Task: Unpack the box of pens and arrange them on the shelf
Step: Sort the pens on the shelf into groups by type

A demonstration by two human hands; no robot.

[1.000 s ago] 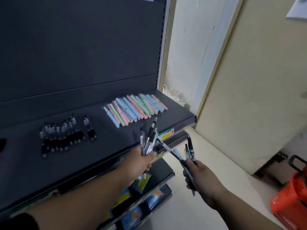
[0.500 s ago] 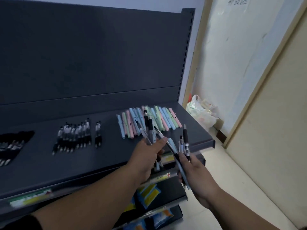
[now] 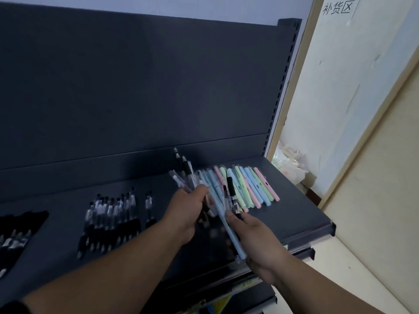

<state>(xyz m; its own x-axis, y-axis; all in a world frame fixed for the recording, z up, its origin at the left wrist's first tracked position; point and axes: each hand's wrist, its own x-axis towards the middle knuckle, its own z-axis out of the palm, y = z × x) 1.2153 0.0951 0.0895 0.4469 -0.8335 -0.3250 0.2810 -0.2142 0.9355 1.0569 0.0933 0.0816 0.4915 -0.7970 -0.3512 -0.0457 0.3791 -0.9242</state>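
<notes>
- Far left on the dark shelf (image 3: 294, 214), a heap of black pens (image 3: 15, 236) runs out of view; too blurred to count.
- Next along lies a row of black-and-clear pens (image 3: 111, 214), roughly ten side by side, with one single pen (image 3: 149, 206) just apart on their right.
- The left hand (image 3: 183, 214) reaches forward over the shelf from a bare forearm, fingers curled tight round a bunch of clear pens (image 3: 184, 175); about four fan upward from the fist, tips toward the back panel (image 3: 136, 82).
- The right hand (image 3: 256, 243) is held lower and nearer, palm turned inward, closed on a long pale blue pen (image 3: 229, 232) slanting down across it and two black-capped clear pens (image 3: 231, 198) standing up above the thumb.
- Behind both hands, pastel pens (image 3: 251, 189) lie in a neat slanted row on the shelf: pink, green and blue, roughly fifteen, partly hidden.
- Right of the shelf, a plastic bag (image 3: 290, 164) sits in the corner.
</notes>
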